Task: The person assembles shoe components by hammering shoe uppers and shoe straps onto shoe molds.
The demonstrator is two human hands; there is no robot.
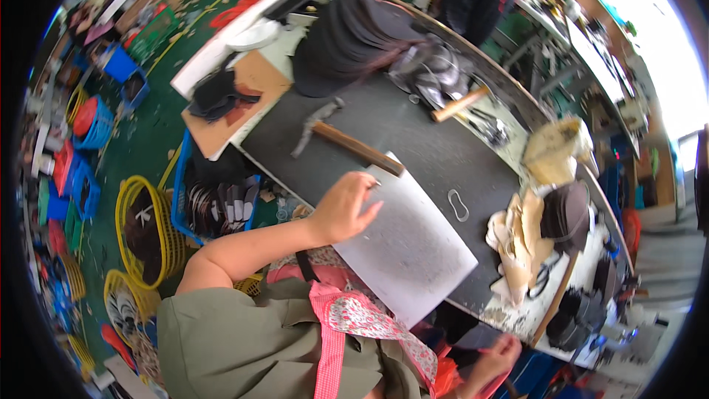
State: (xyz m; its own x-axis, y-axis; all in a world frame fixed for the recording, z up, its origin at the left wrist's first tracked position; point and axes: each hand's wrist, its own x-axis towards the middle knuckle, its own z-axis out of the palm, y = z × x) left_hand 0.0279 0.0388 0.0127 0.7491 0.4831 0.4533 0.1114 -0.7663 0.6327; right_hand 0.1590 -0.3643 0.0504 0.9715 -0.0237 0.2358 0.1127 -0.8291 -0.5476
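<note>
My left hand [346, 207] hovers over the near left edge of a white board [421, 240] on the dark worktable. Its fingers are curled and the thumb stands apart; a tiny dark thing shows at the fingertips, too small to name. Just beyond lies a hammer [354, 148], its wooden handle reaching onto the board's far corner. My right hand [501, 357] is low at the right, below the table's near edge, with fingers bent. A dark grey flat piece [478, 336] is right against it; what the fingers close on is partly hidden.
Stacked dark curved pieces [347, 41] stand at the back beside a clear plastic bag [432, 66]. A pale loop [459, 205] lies right of the board, near cream-coloured pieces [517, 244] and black scissors [543, 277]. Yellow baskets [148, 229] stand left; another person [480, 0] is beyond.
</note>
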